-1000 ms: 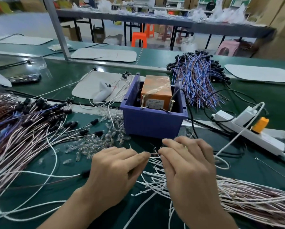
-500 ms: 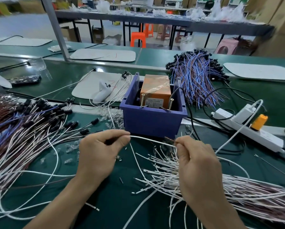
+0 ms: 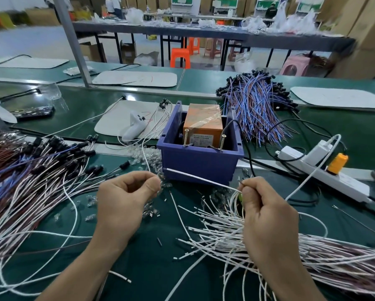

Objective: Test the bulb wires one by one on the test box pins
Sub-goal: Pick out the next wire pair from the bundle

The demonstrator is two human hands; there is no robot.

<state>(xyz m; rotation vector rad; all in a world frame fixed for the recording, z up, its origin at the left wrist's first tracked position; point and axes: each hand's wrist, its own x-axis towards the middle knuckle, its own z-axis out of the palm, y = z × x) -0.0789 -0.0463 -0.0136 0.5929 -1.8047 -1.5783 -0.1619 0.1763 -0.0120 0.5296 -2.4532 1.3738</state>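
White wire (image 3: pixel 195 177) stretched in front of the purple box (image 3: pixel 197 164); right hand (image 3: pixel 266 216) pinches one end, left hand (image 3: pixel 125 205) curled by the other, can't tell if it's gripping.

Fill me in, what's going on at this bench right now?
A person holds one white wire stretched between both hands, just in front of the blue bin. The left hand pinches one end, the right hand the other, over the loose pile of white wires. The orange test box sits in the bin, its two screw pins standing up at the near side. The wire touches neither pin yet, so this test has not started.
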